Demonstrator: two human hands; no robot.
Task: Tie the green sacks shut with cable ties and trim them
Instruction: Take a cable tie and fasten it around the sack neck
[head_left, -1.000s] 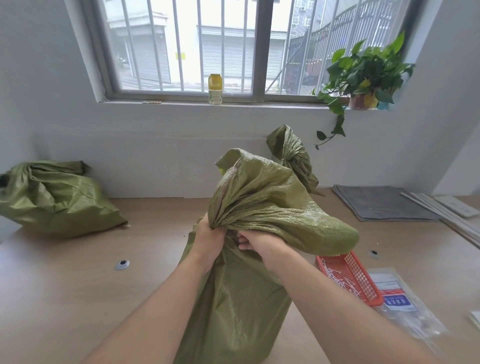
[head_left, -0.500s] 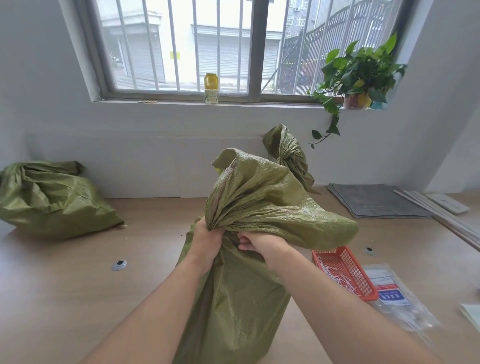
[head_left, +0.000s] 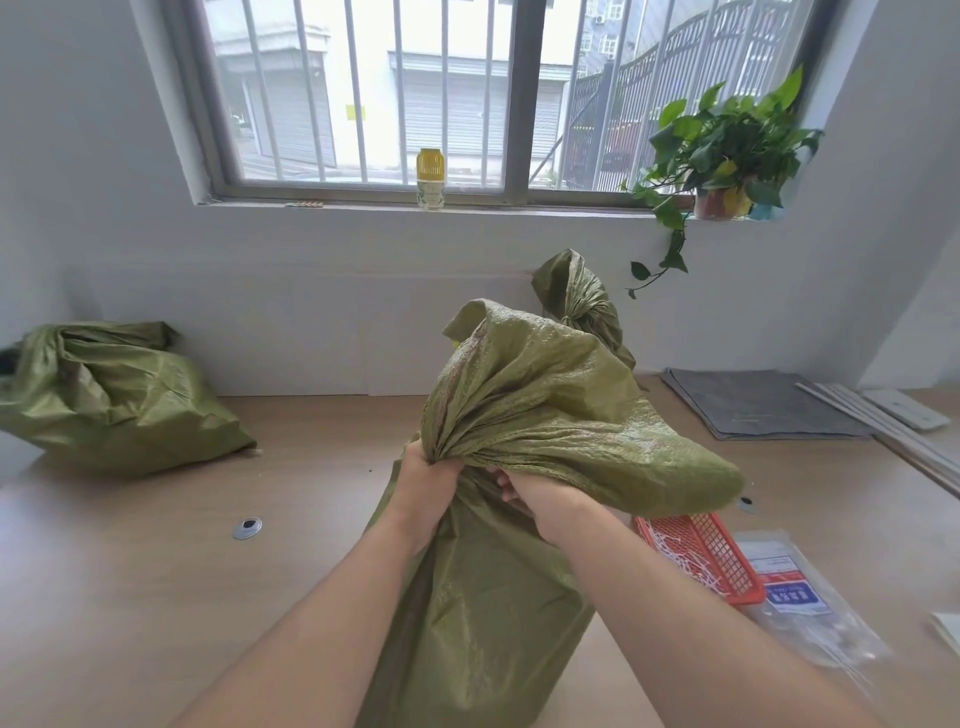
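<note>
A red basket (head_left: 719, 564) sits just beside my sack (head_left: 483, 597) at four o'clock, with thin white strands (head_left: 675, 550) in it. The sack's flopped top hangs over the basket's far corner and hides it. Further out at four o'clock lies a clear packet (head_left: 810, 608) with a red and blue label. A second sack (head_left: 579, 304), neck bunched tight, stands behind mine at one o'clock, mostly hidden. A third sack (head_left: 114, 400) lies slumped at ten o'clock, well apart.

My sack stands upright in the middle, at the table's near edge. My left hand (head_left: 423, 486) grips its gathered neck, fingers curled round the folds. My right hand (head_left: 545, 506) grips the neck from the other side, its fingertips tucked under the loose top.

The table (head_left: 156, 597) is smooth pale wood with a round metal grommet (head_left: 247, 528) at nine o'clock. A grey mat (head_left: 758, 405) lies flat at two o'clock. The wall is white. At twelve o'clock is a barred window (head_left: 467, 93), with a yellow bottle (head_left: 430, 179) on its sill and a trailing plant (head_left: 727, 150) at one o'clock.

The sacks are woven green plastic, crinkled, with a dull sheen. The basket is open plastic mesh.
</note>
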